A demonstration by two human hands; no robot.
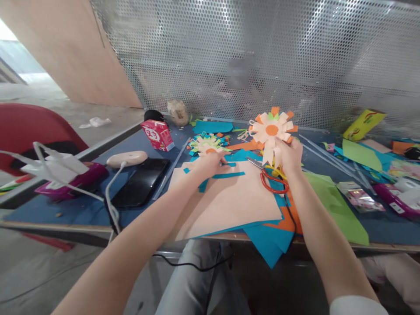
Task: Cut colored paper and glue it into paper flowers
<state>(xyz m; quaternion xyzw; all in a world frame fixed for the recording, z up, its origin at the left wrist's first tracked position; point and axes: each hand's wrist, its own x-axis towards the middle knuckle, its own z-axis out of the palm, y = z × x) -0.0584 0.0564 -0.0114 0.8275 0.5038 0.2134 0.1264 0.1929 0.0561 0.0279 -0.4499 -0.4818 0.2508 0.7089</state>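
Note:
My right hand (290, 155) grips a paper flower (263, 131), holding it up off the table. It has peach looped petals, orange outer tips, a bit of green and an orange round centre. My left hand (211, 165) rests low over a peach paper sheet (226, 201), fingers bent and slightly apart beside short blue paper strips (229, 175). Just beyond it lies a second paper flower (205, 142) with blue, green and peach fringes, partly hidden by the hand. Scissors with red handles (274, 183) lie open-bladed below the raised flower.
At left are a red-pink box (158, 135), a black phone (141, 181) and a white cable (111, 197). Green paper (341, 210), a plastic packet (360, 197) and a yellow roll (364, 124) lie right. A perforated metal panel (262, 52) stands behind the table.

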